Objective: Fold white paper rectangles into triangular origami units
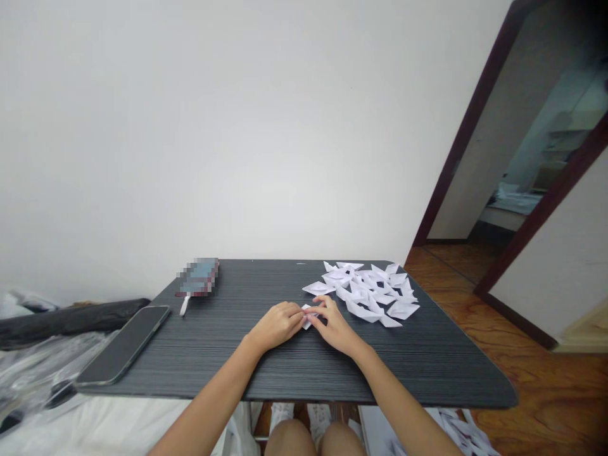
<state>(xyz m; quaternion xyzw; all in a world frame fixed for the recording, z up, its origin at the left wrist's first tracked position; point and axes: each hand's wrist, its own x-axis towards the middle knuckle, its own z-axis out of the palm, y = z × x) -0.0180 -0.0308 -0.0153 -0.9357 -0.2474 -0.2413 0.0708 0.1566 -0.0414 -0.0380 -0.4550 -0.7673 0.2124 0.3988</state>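
Note:
A small folded piece of white paper (308,325) lies on the dark table between my two hands, partly covered by the fingers. My left hand (281,324) is closed at the paper's left side, its fingertips pressed on it. From the right, my right hand (332,324) pinches the same paper with thumb and fingers. Beyond the right hand spreads a pile of folded white paper boats (363,291), several of them overlapping.
A smartphone (124,345) lies at the table's left edge. Behind it sits a blurred-out item (198,277) with a white strip (185,305) sticking out. The dark table (218,367) stands against a white wall; a doorway opens at right. White paper strips (468,434) lie below the table.

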